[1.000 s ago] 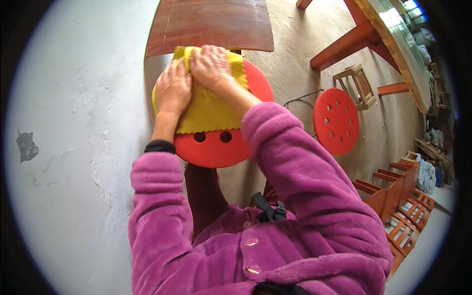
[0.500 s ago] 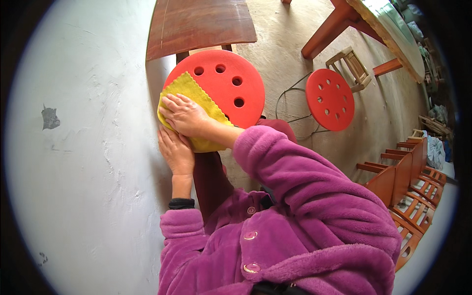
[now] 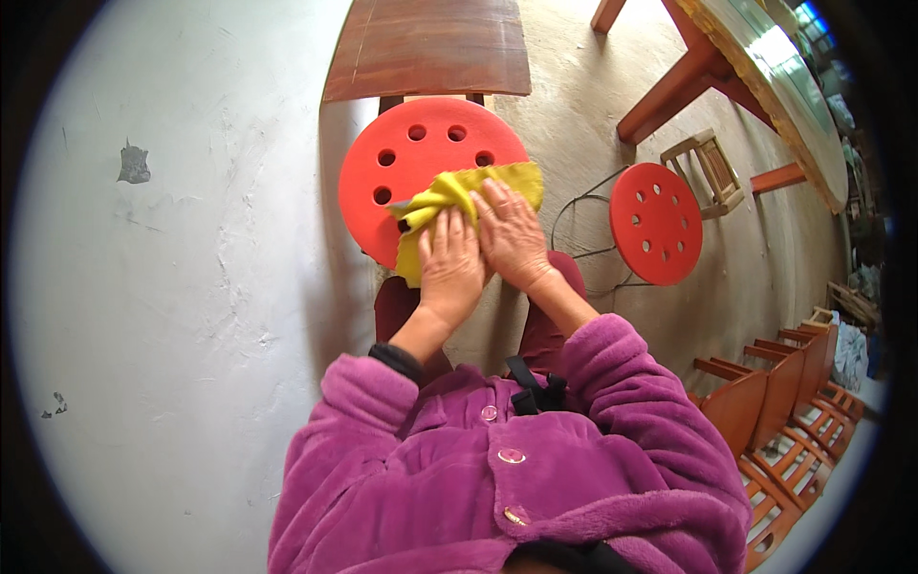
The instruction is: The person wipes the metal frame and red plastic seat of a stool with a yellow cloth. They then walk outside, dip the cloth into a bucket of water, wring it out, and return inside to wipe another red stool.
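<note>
You have both hands laid on the yellow cloth (image 3: 507, 180), which sits over the near right part of the red stool (image 3: 421, 158) seat and droops past its rim. Your right hand (image 3: 516, 239) lies flat with its fingers slightly apart, a grip that seems to pin the fabric by weight rather than clench it. Your left hand (image 3: 451, 273) is beside it, fingers nearly straight over the bunched part (whether those fingertips pinch the fold, I cannot tell). Two palms side by side probably spread the pressure and stop the cloth from sliding loose.

The seat is just in front of your knees, the white wall (image 3: 191, 335) on your left, likely so that your arms can bear down without stretching. Beyond it is a brown wooden board (image 3: 430, 48), near the far rim. A second red stool (image 3: 657, 225) and a small wooden stool (image 3: 727, 187) stand on your right, apart from your hands, which leaves your elbows room.
</note>
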A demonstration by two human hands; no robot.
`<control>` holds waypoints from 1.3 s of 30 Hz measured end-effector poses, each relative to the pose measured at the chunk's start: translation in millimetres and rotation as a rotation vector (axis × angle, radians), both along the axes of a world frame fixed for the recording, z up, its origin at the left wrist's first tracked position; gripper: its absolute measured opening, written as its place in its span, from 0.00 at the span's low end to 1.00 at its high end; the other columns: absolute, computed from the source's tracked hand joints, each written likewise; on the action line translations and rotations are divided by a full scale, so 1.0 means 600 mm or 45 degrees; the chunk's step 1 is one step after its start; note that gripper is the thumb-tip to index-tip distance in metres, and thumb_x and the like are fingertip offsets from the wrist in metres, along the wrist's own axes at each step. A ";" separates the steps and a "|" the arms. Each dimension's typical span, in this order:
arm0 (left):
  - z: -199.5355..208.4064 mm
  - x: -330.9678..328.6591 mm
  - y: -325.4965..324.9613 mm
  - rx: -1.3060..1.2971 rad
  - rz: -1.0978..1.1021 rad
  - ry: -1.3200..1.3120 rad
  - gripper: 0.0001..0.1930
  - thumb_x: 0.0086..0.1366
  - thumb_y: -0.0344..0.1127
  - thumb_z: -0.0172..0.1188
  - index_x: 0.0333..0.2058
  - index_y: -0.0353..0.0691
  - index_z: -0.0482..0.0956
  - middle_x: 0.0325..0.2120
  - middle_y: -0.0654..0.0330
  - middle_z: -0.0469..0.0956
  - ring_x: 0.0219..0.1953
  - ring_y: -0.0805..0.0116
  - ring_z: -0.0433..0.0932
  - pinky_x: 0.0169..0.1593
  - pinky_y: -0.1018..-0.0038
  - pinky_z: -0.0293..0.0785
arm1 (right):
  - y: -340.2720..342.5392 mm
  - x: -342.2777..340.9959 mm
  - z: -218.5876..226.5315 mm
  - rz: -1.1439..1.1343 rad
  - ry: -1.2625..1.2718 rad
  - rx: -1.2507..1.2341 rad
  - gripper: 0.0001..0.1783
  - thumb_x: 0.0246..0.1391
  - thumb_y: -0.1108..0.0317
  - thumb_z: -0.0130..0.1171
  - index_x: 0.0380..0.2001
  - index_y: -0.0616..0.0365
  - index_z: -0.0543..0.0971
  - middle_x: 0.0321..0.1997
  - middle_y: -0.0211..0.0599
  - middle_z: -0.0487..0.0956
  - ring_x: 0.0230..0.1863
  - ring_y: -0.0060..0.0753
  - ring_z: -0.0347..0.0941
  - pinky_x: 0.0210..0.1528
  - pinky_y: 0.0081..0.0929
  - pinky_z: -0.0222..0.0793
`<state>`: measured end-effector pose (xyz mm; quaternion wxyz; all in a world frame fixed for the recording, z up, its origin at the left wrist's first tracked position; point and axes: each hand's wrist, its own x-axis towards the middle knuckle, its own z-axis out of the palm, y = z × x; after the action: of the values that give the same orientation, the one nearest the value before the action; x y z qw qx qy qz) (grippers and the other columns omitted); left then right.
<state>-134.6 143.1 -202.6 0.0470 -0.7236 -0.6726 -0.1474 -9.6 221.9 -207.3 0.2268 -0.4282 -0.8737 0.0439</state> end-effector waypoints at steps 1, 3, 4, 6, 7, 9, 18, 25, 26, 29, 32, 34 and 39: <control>-0.001 0.002 0.024 -0.006 -0.034 0.031 0.30 0.66 0.45 0.49 0.62 0.33 0.66 0.66 0.48 0.60 0.69 0.53 0.55 0.68 0.49 0.49 | 0.019 0.008 -0.003 -0.035 0.006 -0.013 0.27 0.60 0.58 0.50 0.62 0.51 0.71 0.68 0.44 0.64 0.71 0.45 0.57 0.72 0.44 0.49; -0.003 -0.004 0.076 0.025 -0.114 0.032 0.30 0.67 0.46 0.50 0.62 0.33 0.65 0.66 0.49 0.59 0.69 0.56 0.55 0.68 0.51 0.49 | 0.068 0.010 -0.009 -0.103 -0.006 -0.018 0.26 0.62 0.57 0.47 0.63 0.49 0.71 0.68 0.45 0.63 0.71 0.47 0.56 0.72 0.44 0.50; -0.005 -0.011 0.106 0.055 -0.136 0.009 0.30 0.67 0.46 0.49 0.63 0.34 0.65 0.66 0.49 0.60 0.69 0.56 0.56 0.68 0.52 0.49 | 0.093 0.006 -0.012 -0.119 0.015 -0.029 0.26 0.64 0.57 0.47 0.63 0.50 0.70 0.69 0.45 0.63 0.72 0.49 0.55 0.71 0.45 0.51; -0.008 -0.029 0.160 0.061 -0.182 -0.047 0.29 0.68 0.46 0.47 0.63 0.35 0.65 0.66 0.51 0.61 0.69 0.58 0.56 0.68 0.53 0.50 | 0.141 -0.011 -0.015 -0.196 -0.011 -0.081 0.26 0.65 0.56 0.46 0.64 0.51 0.68 0.69 0.45 0.62 0.72 0.50 0.54 0.70 0.45 0.53; -0.009 -0.042 0.191 0.030 -0.207 -0.032 0.29 0.69 0.47 0.46 0.63 0.36 0.65 0.66 0.52 0.62 0.69 0.59 0.57 0.69 0.53 0.49 | 0.163 -0.020 -0.014 -0.202 -0.003 -0.107 0.27 0.65 0.56 0.45 0.65 0.51 0.67 0.70 0.46 0.61 0.72 0.51 0.54 0.70 0.45 0.54; -0.010 -0.068 0.239 0.061 -0.221 0.024 0.29 0.70 0.49 0.44 0.63 0.36 0.66 0.66 0.53 0.63 0.69 0.61 0.58 0.69 0.56 0.49 | 0.208 -0.044 -0.007 -0.226 -0.002 -0.115 0.27 0.65 0.56 0.44 0.64 0.53 0.67 0.67 0.48 0.65 0.68 0.53 0.60 0.67 0.45 0.58; -0.008 -0.204 0.322 -0.029 -0.046 0.113 0.34 0.69 0.54 0.46 0.67 0.41 0.60 0.68 0.56 0.59 0.70 0.61 0.56 0.71 0.58 0.48 | 0.302 -0.171 0.007 -0.252 -0.165 -0.157 0.24 0.65 0.54 0.43 0.60 0.49 0.70 0.51 0.50 0.75 0.53 0.56 0.71 0.57 0.52 0.63; -0.005 -0.271 0.236 -0.054 0.398 0.014 0.35 0.68 0.59 0.47 0.66 0.43 0.62 0.66 0.57 0.62 0.67 0.59 0.61 0.67 0.60 0.58 | 0.249 -0.274 -0.014 -0.146 -0.123 0.013 0.29 0.64 0.51 0.44 0.64 0.51 0.67 0.68 0.55 0.61 0.70 0.55 0.54 0.72 0.52 0.42; -0.008 -0.274 0.219 -0.043 0.443 -0.001 0.34 0.67 0.58 0.49 0.65 0.43 0.63 0.65 0.56 0.63 0.64 0.58 0.64 0.64 0.59 0.62 | 0.232 -0.280 -0.016 -0.099 -0.122 -0.024 0.29 0.64 0.51 0.43 0.64 0.51 0.67 0.69 0.56 0.60 0.72 0.56 0.52 0.72 0.52 0.41; -0.022 -0.273 0.157 0.091 0.510 -0.040 0.33 0.66 0.55 0.54 0.64 0.43 0.65 0.63 0.53 0.64 0.58 0.54 0.71 0.57 0.58 0.70 | 0.172 -0.285 -0.018 0.004 -0.046 0.022 0.28 0.65 0.51 0.43 0.64 0.51 0.68 0.69 0.56 0.60 0.72 0.56 0.53 0.73 0.51 0.42; -0.038 -0.262 0.085 0.180 0.520 -0.144 0.32 0.66 0.50 0.56 0.64 0.40 0.63 0.63 0.47 0.63 0.55 0.47 0.73 0.54 0.57 0.73 | 0.105 -0.273 -0.014 0.116 0.019 0.033 0.27 0.65 0.53 0.44 0.62 0.53 0.70 0.67 0.56 0.62 0.71 0.55 0.54 0.72 0.49 0.45; -0.050 -0.243 0.039 0.218 0.525 -0.283 0.33 0.67 0.47 0.56 0.65 0.37 0.61 0.62 0.42 0.63 0.54 0.43 0.73 0.55 0.56 0.72 | 0.061 -0.257 -0.008 0.166 0.067 0.059 0.26 0.64 0.54 0.44 0.61 0.54 0.71 0.66 0.55 0.64 0.70 0.55 0.56 0.72 0.49 0.47; -0.045 -0.184 -0.049 0.177 0.550 -0.298 0.34 0.68 0.44 0.54 0.65 0.30 0.57 0.61 0.34 0.63 0.59 0.39 0.68 0.59 0.55 0.69 | -0.022 -0.203 0.020 0.284 0.024 -0.052 0.27 0.64 0.56 0.44 0.62 0.58 0.69 0.67 0.55 0.63 0.70 0.53 0.55 0.72 0.47 0.45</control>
<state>-244.8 113.5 -229.5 0.0487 -0.5362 -0.8007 -0.2626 -131.5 208.9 -195.1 0.2201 -0.3322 -0.9127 0.0906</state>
